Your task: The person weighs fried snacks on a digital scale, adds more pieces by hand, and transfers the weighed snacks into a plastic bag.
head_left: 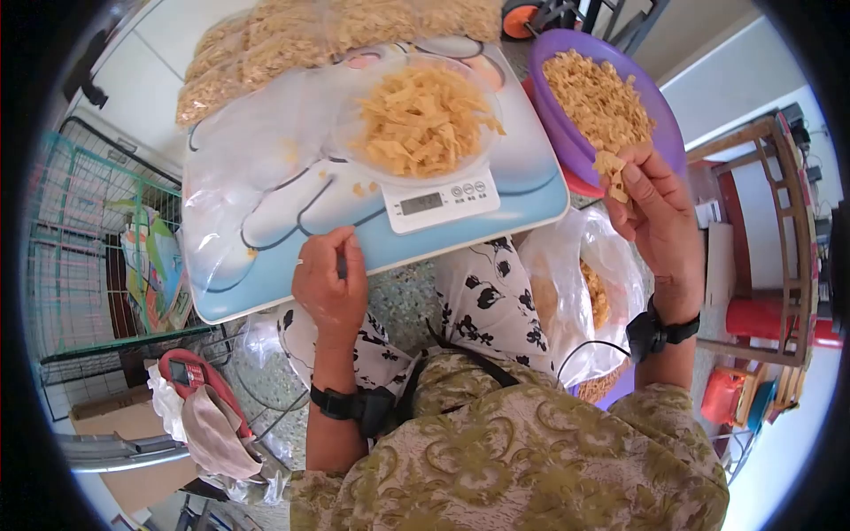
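Observation:
My right hand (660, 199) pinches a few pale yellow, flat dried strips (609, 168) by the near rim of a purple basin (668, 133). More broken strips (598, 99) fill that basin. Loosely fisted, my left hand (329, 276) rests at the front edge of a folding table (531, 208); nothing shows in its fingers. A white digital kitchen scale (482, 196) stands on the table, its display lit but hard to read. On it, a clear bowl (345, 133) holds a heap of longer strips (425, 115).
Filled clear bags (354, 26) line the table's far side. An open plastic bag (567, 292) with more strips stands by my right leg. A clear plastic sheet or bag (257, 133) lies left of the bowl. Wire cage (97, 239) at left; red stool (235, 398) holding a phone and cloth.

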A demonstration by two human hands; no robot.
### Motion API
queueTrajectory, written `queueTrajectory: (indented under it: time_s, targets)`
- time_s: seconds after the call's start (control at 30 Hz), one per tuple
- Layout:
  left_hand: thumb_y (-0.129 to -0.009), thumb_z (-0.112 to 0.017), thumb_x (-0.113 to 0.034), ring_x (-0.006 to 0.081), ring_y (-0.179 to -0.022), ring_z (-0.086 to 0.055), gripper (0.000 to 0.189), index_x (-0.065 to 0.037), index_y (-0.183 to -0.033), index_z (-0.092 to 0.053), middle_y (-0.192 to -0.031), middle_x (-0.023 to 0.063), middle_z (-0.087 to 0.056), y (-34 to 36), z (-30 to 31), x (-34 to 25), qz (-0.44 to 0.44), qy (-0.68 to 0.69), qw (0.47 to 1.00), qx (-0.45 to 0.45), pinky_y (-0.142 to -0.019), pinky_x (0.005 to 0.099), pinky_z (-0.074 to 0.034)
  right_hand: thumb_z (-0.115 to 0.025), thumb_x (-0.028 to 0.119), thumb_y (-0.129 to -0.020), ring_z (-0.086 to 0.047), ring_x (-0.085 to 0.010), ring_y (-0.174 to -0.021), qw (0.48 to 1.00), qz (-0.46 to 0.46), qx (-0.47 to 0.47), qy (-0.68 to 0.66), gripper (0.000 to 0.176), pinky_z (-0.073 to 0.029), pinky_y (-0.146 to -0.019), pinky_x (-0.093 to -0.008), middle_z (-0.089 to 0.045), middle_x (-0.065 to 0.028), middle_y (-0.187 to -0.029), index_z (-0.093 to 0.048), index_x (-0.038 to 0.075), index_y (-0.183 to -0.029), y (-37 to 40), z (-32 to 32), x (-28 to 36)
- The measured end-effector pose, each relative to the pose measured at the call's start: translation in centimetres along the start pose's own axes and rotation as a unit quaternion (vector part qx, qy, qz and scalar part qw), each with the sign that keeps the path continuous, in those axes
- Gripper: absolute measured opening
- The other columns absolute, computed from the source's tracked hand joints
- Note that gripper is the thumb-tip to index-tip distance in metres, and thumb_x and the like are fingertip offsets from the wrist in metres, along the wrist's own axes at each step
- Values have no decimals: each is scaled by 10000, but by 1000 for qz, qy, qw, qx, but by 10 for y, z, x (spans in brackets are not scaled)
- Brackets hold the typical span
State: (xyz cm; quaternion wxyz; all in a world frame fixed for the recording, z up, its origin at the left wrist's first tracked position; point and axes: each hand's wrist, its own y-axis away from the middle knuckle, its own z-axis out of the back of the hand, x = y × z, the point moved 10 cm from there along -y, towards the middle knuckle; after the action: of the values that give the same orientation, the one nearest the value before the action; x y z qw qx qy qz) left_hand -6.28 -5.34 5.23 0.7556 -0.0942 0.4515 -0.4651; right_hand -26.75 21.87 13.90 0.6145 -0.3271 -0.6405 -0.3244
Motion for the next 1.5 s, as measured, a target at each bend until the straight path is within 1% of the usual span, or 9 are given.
queueTrajectory:
  time_s: [0.23,0.4,0.5,0.7,0.8,0.83,0.9,1.13,1.5]
  targets:
    - [-867,-652,-49,186,-619,-549,59,-61,-924,-665,-734,60,-575,-1,1,2,4,17,1000,-10,-573,305,-439,-493,119,-1010,-559,-85,-698,944,213,33,248,117,-423,-596,-215,-586,-23,-799,-572,44,-1052,-53,-84,74]
    - [-858,-657,-29,187,-614,-554,75,-56,-928,-665,-727,67,-572,-2,2,0,-5,25,1000,-9,-569,302,-445,-532,101,-975,-614,-232,-856,768,408,56,490,171,-490,-784,-307,-625,-62,-1009,-565,32,-1128,-72,-145,77]
    - [-854,-660,-18,183,-603,-547,87,-52,-933,-666,-721,67,-569,-3,4,-2,-11,32,999,-12,-561,297,-444,-526,57,-923,-608,-357,-949,780,405,114,463,201,-497,-809,-427,-608,-156,-1036,-580,51,-1116,-71,-163,63]
    - [-852,-659,-6,176,-590,-536,92,-49,-933,-667,-713,62,-566,-4,4,-3,-11,33,999,-15,-545,292,-429,-561,88,-919,-638,-295,-927,700,456,11,549,263,-506,-779,-391,-643,-119,-1066,-603,51,-1176,-58,-137,79]
    - [-851,-659,-6,176,-590,-535,89,-49,-928,-666,-710,60,-564,-3,4,-4,-13,29,999,-14,-540,294,-421,-601,117,-924,-641,-174,-795,855,357,-47,374,162,-494,-685,-298,-663,-59,-918,-650,32,-1051,-41,-91,85]
    - [-850,-660,-5,178,-590,-535,88,-50,-925,-665,-707,58,-561,-4,4,-5,-16,25,999,-16,-539,296,-417,-601,117,-924,-641,-174,-795,857,354,-47,373,162,-494,-685,-298,-663,-59,-918,-650,32,-1051,-30,-83,82]
    - [-851,-660,-9,182,-591,-533,82,-49,-922,-664,-704,59,-558,-4,4,-5,-18,23,999,-15,-540,298,-416,-634,128,-920,-587,-94,-682,920,187,116,325,107,-443,-607,-231,-632,3,-759,-674,29,-923,-23,-86,36]
    - [-862,-660,-34,194,-592,-524,55,-48,-914,-660,-703,63,-546,-3,2,-3,-7,20,1000,-13,-544,310,-408,-672,218,-885,-580,-254,-578,888,20,321,330,202,-440,-544,-352,-578,-105,-673,-629,44,-792,43,-120,-114]
    - [-871,-665,-34,174,-601,-529,45,-49,-914,-662,-721,55,-563,-2,0,0,4,17,1000,-8,-553,297,-420,-667,262,-885,-602,-355,-623,904,39,234,355,259,-475,-576,-409,-608,-157,-682,-615,41,-759,40,-115,-157]
